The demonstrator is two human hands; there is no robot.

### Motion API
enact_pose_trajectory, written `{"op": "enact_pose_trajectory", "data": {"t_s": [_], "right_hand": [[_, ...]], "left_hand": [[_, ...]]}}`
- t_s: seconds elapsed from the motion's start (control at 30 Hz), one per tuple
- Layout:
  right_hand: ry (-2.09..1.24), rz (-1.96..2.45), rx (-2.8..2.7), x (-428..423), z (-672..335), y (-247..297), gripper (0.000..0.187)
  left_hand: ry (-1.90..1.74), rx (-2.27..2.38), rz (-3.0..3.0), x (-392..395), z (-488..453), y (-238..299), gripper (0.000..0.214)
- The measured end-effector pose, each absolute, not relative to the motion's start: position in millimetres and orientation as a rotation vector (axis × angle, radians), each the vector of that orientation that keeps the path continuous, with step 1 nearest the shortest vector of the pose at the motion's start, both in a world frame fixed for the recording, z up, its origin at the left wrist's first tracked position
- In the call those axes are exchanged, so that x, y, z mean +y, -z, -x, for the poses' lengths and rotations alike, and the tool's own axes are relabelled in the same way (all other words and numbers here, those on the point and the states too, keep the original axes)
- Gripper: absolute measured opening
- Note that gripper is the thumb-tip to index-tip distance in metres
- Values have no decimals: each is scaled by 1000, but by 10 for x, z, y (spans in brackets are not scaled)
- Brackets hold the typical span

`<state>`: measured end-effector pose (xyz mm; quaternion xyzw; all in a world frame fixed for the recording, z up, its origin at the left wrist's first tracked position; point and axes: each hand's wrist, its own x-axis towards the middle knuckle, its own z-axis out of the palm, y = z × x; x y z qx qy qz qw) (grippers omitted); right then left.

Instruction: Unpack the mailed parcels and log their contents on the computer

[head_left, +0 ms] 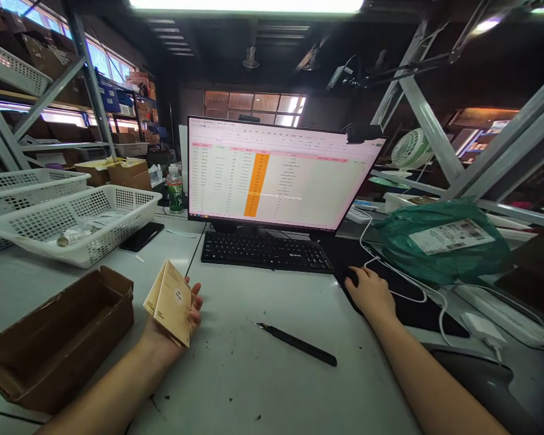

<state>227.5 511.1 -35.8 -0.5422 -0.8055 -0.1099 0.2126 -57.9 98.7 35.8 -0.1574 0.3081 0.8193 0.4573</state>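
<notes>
In the head view, the left hand (181,317) was clasped around a small tan carton (171,300), fingers wrapped behind it and thumb at its edge, tilted so its printed face turned up toward the eyes, seemingly for reading its label against the screen. The carton sat at about eight o'clock from the monitor (276,175), above the surface (254,374) rather than resting on it. The right hand (370,293), at about five o'clock from the monitor, lay curled over a mouse on a dark mat (417,308); the mouse itself was hidden beneath the palm, so the grip could only be judged as a loose cupping hold. Between the hands a black pen-like tool (297,343) lay flat, apart from both. An open brown cardboard box (54,338) stood at nine o'clock of the left hand, a white mesh basket (72,223) behind it. The keyboard (265,251) lay before the monitor, and a green mailer bag (444,241) with white cables crowded the right side.
</notes>
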Motion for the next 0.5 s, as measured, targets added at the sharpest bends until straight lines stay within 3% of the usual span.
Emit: {"op": "enact_pose_trajectory", "data": {"t_s": [0.2, 0.37, 0.5], "right_hand": [[255, 1518, -2262, 5124, -2286, 338, 52], [225, 1512, -2234, 5054, -2264, 338, 55], [207, 1349, -2052, 4927, -2188, 115, 57]], "left_hand": [[-2052, 797, 356, 965, 544, -399, 35], [-2026, 758, 242, 962, 542, -395, 55], [-2032, 887, 142, 994, 580, -346, 25]]}}
